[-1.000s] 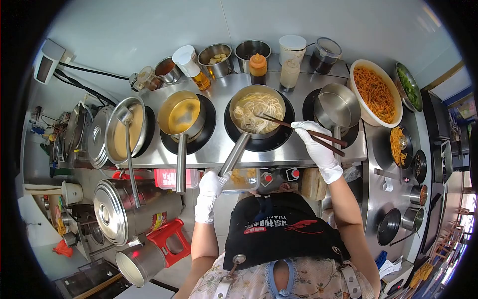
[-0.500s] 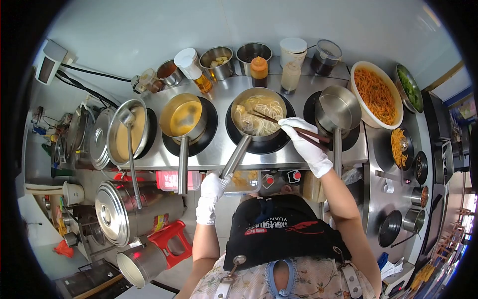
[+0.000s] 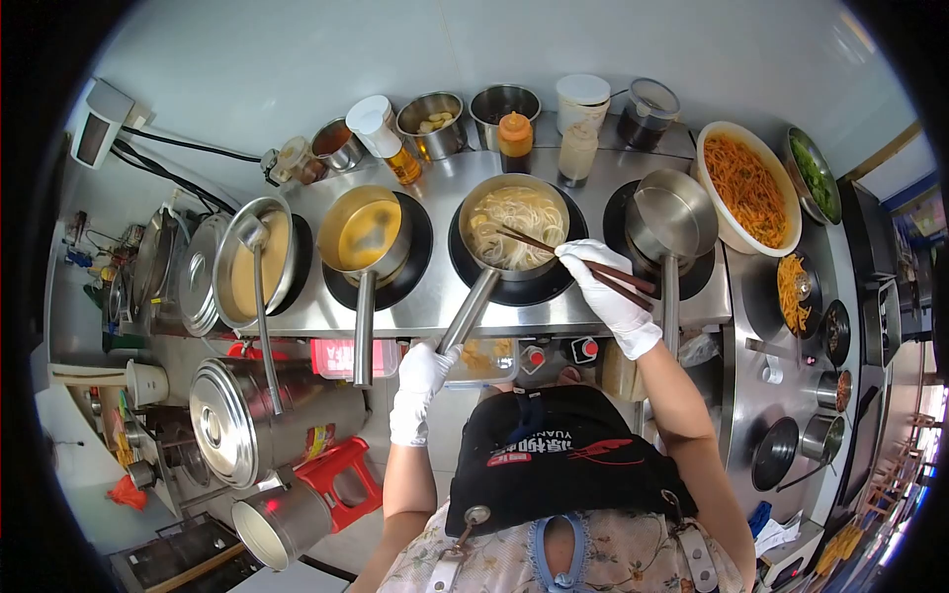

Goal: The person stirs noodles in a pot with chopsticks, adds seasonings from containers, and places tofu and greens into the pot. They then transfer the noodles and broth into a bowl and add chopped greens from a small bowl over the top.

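My white-gloved left hand [image 3: 423, 374] is closed around the end of a saucepan's handle [image 3: 469, 310]. The steel saucepan [image 3: 481, 259] stands on a black burner and holds pale noodles [image 3: 516, 219] in broth. In my gloved right hand [image 3: 605, 292] is a pair of dark chopsticks [image 3: 546, 244], gripped near the middle. Their tips dip among the noodles, and their back ends stick out to the right past my fingers.
To the left stand a pan of yellow liquid [image 3: 370, 229] and a steel bowl [image 3: 243, 287] with a ladle [image 3: 259, 296]. A steel saucepan [image 3: 672, 215] sits right. Sauce bottles [image 3: 514, 148] line the back; shredded orange food fills a white bowl [image 3: 704, 198].
The chopsticks have shifted slightly right and down in the pan, and my right hand has lowered a little with them. The noodles lie differently. My left hand stays on the handle.
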`<move>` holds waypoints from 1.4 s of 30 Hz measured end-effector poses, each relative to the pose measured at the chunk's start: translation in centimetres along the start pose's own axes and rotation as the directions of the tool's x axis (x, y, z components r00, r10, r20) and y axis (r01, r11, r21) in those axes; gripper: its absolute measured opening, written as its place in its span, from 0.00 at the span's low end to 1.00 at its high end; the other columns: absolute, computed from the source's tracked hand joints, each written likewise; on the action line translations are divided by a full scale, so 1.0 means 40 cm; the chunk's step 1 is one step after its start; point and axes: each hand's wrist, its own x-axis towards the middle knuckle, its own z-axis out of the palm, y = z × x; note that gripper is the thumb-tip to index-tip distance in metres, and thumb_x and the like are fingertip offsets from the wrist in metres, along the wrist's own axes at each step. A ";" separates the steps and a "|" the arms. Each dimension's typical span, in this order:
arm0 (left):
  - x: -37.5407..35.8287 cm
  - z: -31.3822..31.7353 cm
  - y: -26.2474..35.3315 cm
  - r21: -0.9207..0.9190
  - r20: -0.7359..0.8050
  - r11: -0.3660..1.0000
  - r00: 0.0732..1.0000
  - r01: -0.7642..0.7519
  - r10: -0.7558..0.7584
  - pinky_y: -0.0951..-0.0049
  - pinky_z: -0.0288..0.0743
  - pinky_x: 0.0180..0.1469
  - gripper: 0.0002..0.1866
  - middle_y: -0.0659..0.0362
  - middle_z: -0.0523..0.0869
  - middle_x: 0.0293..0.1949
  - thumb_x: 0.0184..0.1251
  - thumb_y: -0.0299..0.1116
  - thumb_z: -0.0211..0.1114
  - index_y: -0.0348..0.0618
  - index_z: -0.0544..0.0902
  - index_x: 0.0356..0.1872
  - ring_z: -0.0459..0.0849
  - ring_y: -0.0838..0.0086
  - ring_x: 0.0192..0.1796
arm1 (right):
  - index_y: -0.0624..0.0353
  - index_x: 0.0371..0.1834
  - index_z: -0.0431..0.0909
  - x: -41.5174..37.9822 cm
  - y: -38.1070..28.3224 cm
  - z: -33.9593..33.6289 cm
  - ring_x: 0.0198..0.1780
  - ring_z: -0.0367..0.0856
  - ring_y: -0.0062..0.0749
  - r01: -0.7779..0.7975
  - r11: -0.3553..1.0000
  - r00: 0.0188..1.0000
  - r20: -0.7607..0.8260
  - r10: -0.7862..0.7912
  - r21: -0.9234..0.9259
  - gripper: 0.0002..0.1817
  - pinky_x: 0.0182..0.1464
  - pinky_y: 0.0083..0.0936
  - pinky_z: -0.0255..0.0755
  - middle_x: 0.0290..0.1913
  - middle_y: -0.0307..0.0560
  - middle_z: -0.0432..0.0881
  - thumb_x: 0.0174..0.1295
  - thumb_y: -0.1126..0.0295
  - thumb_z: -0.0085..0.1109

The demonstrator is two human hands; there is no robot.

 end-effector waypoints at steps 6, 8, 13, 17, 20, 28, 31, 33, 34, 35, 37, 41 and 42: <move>0.005 0.011 -0.012 -0.005 -0.031 1.000 0.999 -0.016 0.016 0.56 0.78 0.43 0.23 0.40 0.83 0.32 0.57 0.52 0.68 0.37 0.85 0.34 0.84 0.49 0.37 | 0.65 0.37 0.84 0.000 -0.082 -0.069 0.41 0.84 0.32 0.048 0.995 0.993 -0.107 -0.058 -0.093 0.05 0.47 0.26 0.76 0.38 0.47 0.86 0.62 0.76 0.61; 0.005 0.007 -0.008 0.013 -0.026 1.000 1.000 -0.013 0.013 0.57 0.78 0.43 0.24 0.40 0.84 0.32 0.57 0.52 0.68 0.37 0.86 0.35 0.85 0.49 0.38 | 0.65 0.36 0.83 0.003 -0.110 -0.086 0.40 0.84 0.33 0.024 0.983 0.988 -0.149 -0.051 -0.182 0.04 0.46 0.25 0.76 0.37 0.48 0.85 0.61 0.76 0.62; 0.007 0.010 -0.012 -0.006 -0.018 1.000 1.000 -0.009 0.009 0.57 0.78 0.44 0.24 0.41 0.84 0.33 0.57 0.52 0.68 0.38 0.86 0.38 0.85 0.49 0.39 | 0.65 0.37 0.83 -0.004 -0.009 -0.017 0.43 0.84 0.33 0.046 0.996 0.991 -0.124 -0.056 -0.082 0.05 0.48 0.25 0.76 0.39 0.48 0.85 0.61 0.76 0.62; 0.003 0.005 -0.005 0.002 -0.033 1.000 0.999 -0.019 0.019 0.56 0.77 0.45 0.24 0.41 0.85 0.33 0.57 0.52 0.68 0.38 0.86 0.39 0.85 0.49 0.39 | 0.63 0.38 0.84 -0.012 0.019 0.001 0.44 0.84 0.33 0.037 0.998 0.996 -0.082 -0.032 0.059 0.05 0.49 0.25 0.76 0.39 0.47 0.86 0.61 0.75 0.62; 0.000 0.003 -0.002 0.005 -0.024 1.000 1.000 -0.008 0.008 0.57 0.77 0.45 0.24 0.42 0.85 0.33 0.58 0.52 0.67 0.38 0.86 0.39 0.85 0.50 0.40 | 0.64 0.38 0.84 -0.008 -0.041 -0.056 0.42 0.84 0.32 0.058 0.994 0.986 -0.150 -0.071 -0.091 0.05 0.46 0.24 0.76 0.39 0.48 0.86 0.62 0.76 0.61; 0.002 -0.006 0.009 0.025 0.008 0.999 1.000 0.029 -0.030 0.57 0.77 0.44 0.24 0.41 0.84 0.34 0.58 0.52 0.68 0.37 0.85 0.38 0.84 0.49 0.39 | 0.66 0.43 0.83 -0.001 -0.032 -0.047 0.44 0.84 0.35 0.090 0.981 0.990 -0.092 -0.106 -0.169 0.09 0.50 0.24 0.76 0.41 0.51 0.85 0.60 0.76 0.64; -0.001 -0.007 0.007 0.031 0.013 0.999 0.999 0.036 -0.037 0.57 0.77 0.44 0.24 0.41 0.84 0.34 0.58 0.52 0.68 0.37 0.85 0.38 0.85 0.49 0.39 | 0.66 0.42 0.84 -0.012 -0.037 -0.039 0.42 0.85 0.36 0.107 0.982 0.992 -0.050 -0.116 -0.156 0.09 0.48 0.24 0.77 0.40 0.52 0.85 0.59 0.76 0.64; -0.006 -0.010 0.014 0.031 -0.013 1.000 1.000 -0.001 0.001 0.56 0.78 0.44 0.24 0.40 0.84 0.33 0.58 0.52 0.68 0.37 0.85 0.39 0.85 0.49 0.39 | 0.66 0.41 0.84 -0.015 -0.079 -0.054 0.42 0.85 0.35 0.033 0.990 0.992 -0.112 -0.049 -0.140 0.08 0.47 0.24 0.77 0.40 0.52 0.85 0.60 0.75 0.64; -0.007 -0.011 0.015 0.030 -0.014 1.000 1.000 0.003 -0.002 0.56 0.78 0.44 0.24 0.40 0.84 0.33 0.58 0.52 0.68 0.37 0.85 0.39 0.85 0.49 0.39 | 0.67 0.41 0.84 -0.012 -0.100 -0.060 0.41 0.85 0.35 0.025 0.986 0.991 -0.129 -0.047 -0.164 0.08 0.46 0.24 0.77 0.40 0.51 0.85 0.60 0.76 0.63; -0.007 -0.011 0.016 0.025 -0.014 1.000 1.000 -0.003 0.003 0.56 0.78 0.44 0.24 0.40 0.84 0.33 0.58 0.52 0.68 0.38 0.86 0.39 0.85 0.49 0.39 | 0.67 0.40 0.84 -0.009 -0.120 -0.065 0.41 0.85 0.35 0.014 0.983 0.991 -0.130 -0.038 -0.183 0.07 0.46 0.24 0.76 0.39 0.51 0.85 0.61 0.76 0.63; -0.006 -0.011 0.016 0.020 -0.014 1.000 1.000 -0.009 0.010 0.56 0.78 0.44 0.24 0.40 0.84 0.33 0.58 0.52 0.68 0.38 0.86 0.40 0.85 0.49 0.39 | 0.67 0.40 0.83 -0.004 -0.134 -0.067 0.40 0.85 0.37 0.066 0.961 0.991 -0.091 -0.094 -0.270 0.07 0.45 0.25 0.77 0.39 0.52 0.85 0.61 0.76 0.63; -0.001 -0.010 0.014 0.027 0.004 1.000 1.000 0.002 -0.002 0.56 0.78 0.44 0.24 0.40 0.84 0.33 0.57 0.52 0.68 0.38 0.86 0.39 0.85 0.49 0.39 | 0.67 0.40 0.82 -0.004 -0.061 -0.026 0.38 0.85 0.43 0.147 0.967 0.988 -0.007 -0.151 -0.206 0.08 0.43 0.25 0.77 0.38 0.55 0.84 0.60 0.74 0.63; -0.001 -0.010 0.013 0.010 0.018 1.000 1.000 0.011 -0.011 0.56 0.78 0.44 0.23 0.40 0.84 0.33 0.57 0.52 0.68 0.38 0.86 0.38 0.85 0.49 0.39 | 0.67 0.40 0.82 -0.005 -0.059 -0.025 0.39 0.85 0.42 0.128 0.974 0.991 -0.021 -0.134 -0.188 0.08 0.43 0.25 0.77 0.38 0.55 0.84 0.60 0.74 0.63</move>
